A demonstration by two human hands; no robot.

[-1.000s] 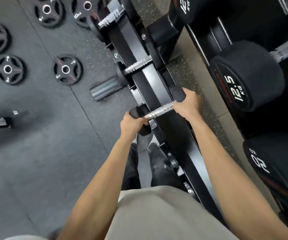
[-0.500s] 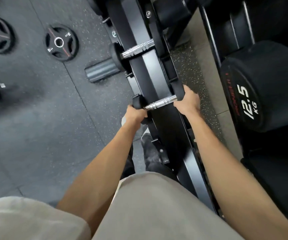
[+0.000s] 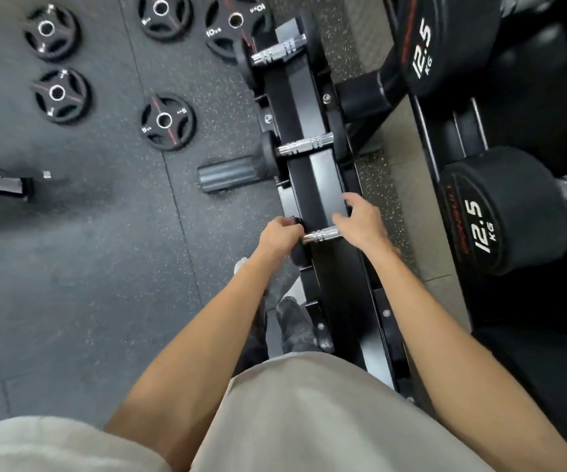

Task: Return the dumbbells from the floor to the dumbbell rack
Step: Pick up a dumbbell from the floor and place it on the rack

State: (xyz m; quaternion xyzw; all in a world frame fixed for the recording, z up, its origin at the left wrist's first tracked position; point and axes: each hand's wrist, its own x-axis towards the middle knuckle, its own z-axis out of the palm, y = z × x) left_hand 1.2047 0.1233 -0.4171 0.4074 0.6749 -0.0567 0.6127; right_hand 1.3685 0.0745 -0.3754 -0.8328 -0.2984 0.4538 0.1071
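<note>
1. We are looking down on the dark speckled rubber gym floor point(image 3: 81, 301), its matte tiles laid to deaden dropped iron; no loose dumbbell is showing on it, so we judge this placement among the last.

2. We are noting the large black round-headed 12.5 kg dumbbells point(image 3: 503, 212) on a separate heavy rack at right, their smooth moulded heads facing outward so the white figures are readable.

3. We are cataloguing the narrow black steel dumbbell rack point(image 3: 309, 93), its glossy central rail running away from us, bolted cradles on each side holding the heads so that handles are bridging the rail.

4. We are counting five black tri-grip weight plates point(image 3: 168, 121) lying flat on the floor, steel-ringed at the bore, well apart from the rack.

5. We are seeing two racked small dumbbells point(image 3: 304, 147) further up the rail, with knurled chrome handles.

6. The task's small black dumbbell with knurled chrome handle point(image 3: 321, 234) is sitting across the nearest occupied cradle. The left hand point(image 3: 280, 235) is curling round its near head, steadying it. The right hand point(image 3: 360, 221) is lying over the far end with fingers spread and loose, gripping nothing we can make out.
</note>
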